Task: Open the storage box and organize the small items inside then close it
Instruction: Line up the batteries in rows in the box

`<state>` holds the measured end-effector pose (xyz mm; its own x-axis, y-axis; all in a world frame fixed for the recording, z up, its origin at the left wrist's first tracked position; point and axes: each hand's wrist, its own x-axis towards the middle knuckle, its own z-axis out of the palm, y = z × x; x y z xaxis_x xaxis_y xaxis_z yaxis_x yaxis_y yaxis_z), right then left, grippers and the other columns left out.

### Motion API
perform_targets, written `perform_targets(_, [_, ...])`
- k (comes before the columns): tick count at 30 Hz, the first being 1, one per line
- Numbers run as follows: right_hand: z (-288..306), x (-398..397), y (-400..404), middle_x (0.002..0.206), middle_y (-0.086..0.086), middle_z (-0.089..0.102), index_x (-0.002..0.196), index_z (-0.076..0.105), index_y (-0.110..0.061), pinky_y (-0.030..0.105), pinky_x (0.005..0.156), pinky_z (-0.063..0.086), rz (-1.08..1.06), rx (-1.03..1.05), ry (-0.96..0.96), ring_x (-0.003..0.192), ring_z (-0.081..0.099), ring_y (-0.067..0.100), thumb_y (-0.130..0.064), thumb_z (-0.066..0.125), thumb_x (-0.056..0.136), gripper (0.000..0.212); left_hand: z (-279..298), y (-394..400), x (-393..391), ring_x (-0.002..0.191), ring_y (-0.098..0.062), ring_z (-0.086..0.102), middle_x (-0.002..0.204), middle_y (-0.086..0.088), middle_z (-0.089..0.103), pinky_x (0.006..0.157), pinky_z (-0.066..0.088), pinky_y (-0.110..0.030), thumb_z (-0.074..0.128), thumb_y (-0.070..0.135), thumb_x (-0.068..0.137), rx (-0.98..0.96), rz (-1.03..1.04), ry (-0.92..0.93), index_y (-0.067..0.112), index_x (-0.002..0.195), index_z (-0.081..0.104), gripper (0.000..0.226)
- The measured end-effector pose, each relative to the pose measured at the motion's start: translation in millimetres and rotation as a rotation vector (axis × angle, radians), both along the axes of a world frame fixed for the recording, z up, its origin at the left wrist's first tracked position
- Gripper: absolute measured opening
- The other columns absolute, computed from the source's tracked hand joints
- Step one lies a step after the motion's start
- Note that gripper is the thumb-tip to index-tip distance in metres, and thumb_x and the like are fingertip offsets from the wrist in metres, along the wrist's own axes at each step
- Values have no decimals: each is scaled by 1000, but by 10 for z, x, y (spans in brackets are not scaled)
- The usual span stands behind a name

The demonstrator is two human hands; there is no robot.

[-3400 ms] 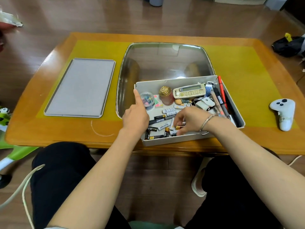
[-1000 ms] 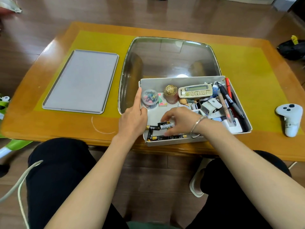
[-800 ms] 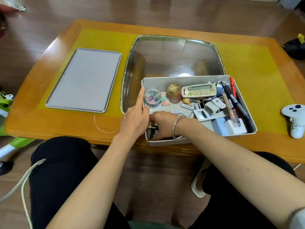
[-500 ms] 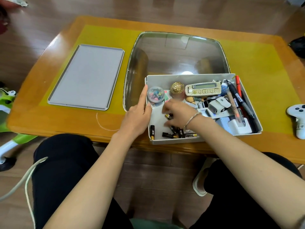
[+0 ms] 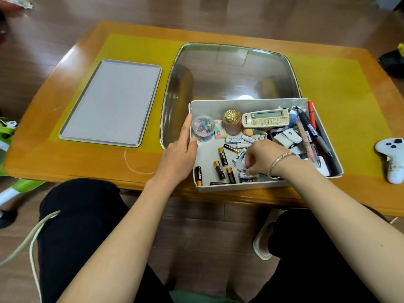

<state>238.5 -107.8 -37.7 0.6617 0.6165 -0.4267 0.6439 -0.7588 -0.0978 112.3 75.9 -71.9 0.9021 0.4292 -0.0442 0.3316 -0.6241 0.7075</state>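
The grey storage box (image 5: 238,187) stands open at the table's near edge. Its flat grey lid (image 5: 111,101) lies on the table to the left. My left hand (image 5: 178,155) rests against the box's left wall, fingers straight along the rim. My right hand (image 5: 260,157) is inside the box, fingers curled and pinching white batteries (image 5: 240,159). Several black-and-gold batteries (image 5: 219,169) lie loose on the box floor. At the back are a clear tub of clips (image 5: 202,127), a gold-capped jar (image 5: 232,122), a small remote (image 5: 265,120) and, at the right, pens (image 5: 311,132).
The box sits partly over a glass panel (image 5: 229,71) set in the wooden table (image 5: 65,167), which has a yellow mat. A white game controller (image 5: 392,158) lies at the right. My knees are under the near edge.
My right hand has moved from the box's front left corner to its middle. The black batteries now lie spread apart on the floor. My left hand has stayed on the wall.
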Motion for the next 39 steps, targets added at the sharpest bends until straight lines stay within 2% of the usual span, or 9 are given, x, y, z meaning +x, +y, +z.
perform_targets(5, [138, 22, -7, 80, 6, 70, 81, 69, -14, 29, 73, 50, -106, 357, -115, 76, 62, 20, -25, 64, 83, 12, -18, 4, 4, 65, -10, 56, 81, 15, 52, 49, 41, -25, 25, 38, 104, 4, 13, 1, 45, 149, -7, 55])
perform_targets(8, [339, 159, -165, 79, 14, 70, 83, 70, -8, 31, 67, 46, -289, 566, -338, 72, 61, 30, -20, 58, 86, 17, -17, -3, 5, 64, -9, 56, 79, 18, 50, 48, 38, -24, 24, 38, 104, 2, 20, -3, 45, 149, -7, 55])
perform_targets(12, [457, 444, -489, 96, 22, 69, 99, 70, -13, 38, 72, 47, -538, 482, -539, 90, 60, 43, -27, 56, 87, 24, -17, -9, 2, 63, -10, 56, 78, 15, 52, 47, 39, -25, 25, 37, 104, 8, 29, -6, 45, 149, -7, 55])
perform_targets(16, [403, 579, -643, 111, 22, 62, 113, 65, -15, 40, 80, 46, -658, 335, -457, 100, 57, 42, -31, 69, 80, 36, -34, -18, 5, 59, -12, 53, 73, 9, 54, 46, 38, -26, 26, 36, 104, 10, 44, -7, 45, 149, -6, 56])
perform_targets(20, [358, 534, -667, 120, 19, 52, 121, 59, -14, 43, 85, 44, -684, 351, -459, 104, 55, 42, -31, 76, 76, 50, -40, -15, 6, 58, -11, 52, 70, 7, 54, 46, 34, -24, 26, 36, 104, 23, 50, -1, 46, 149, -6, 56])
perform_targets(27, [394, 399, -574, 123, 15, 45, 125, 54, -16, 43, 83, 45, -652, 455, -493, 100, 55, 39, -25, 71, 80, 49, -26, -23, 8, 62, -15, 56, 76, 3, 58, 49, 46, -31, 26, 36, 104, 16, 48, 10, 45, 149, -7, 57])
perform_targets(30, [386, 230, -358, 120, 13, 48, 121, 55, -14, 39, 85, 45, -460, 556, -458, 101, 55, 33, -22, 69, 82, 42, -12, -29, 9, 65, -14, 59, 83, 4, 61, 54, 54, -37, 26, 35, 104, 9, 55, 0, 44, 150, -6, 56])
perform_targets(34, [238, -119, 119, 97, -1, 63, 106, 64, -21, 34, 85, 49, -141, 450, -136, 93, 59, 18, -34, 71, 80, 29, -27, -30, 7, 64, -14, 59, 80, 6, 60, 51, 53, -35, 26, 36, 104, 5, 62, -23, 44, 150, -4, 55])
perform_targets(39, [-92, -405, 658, 77, -3, 61, 83, 60, -17, 31, 68, 49, 20, 174, 126, 74, 56, 15, -56, 74, 66, 45, -68, 6, -5, 69, -7, 56, 89, 7, 56, 51, 46, -26, 23, 41, 103, -5, 34, -32, 48, 148, -5, 53])
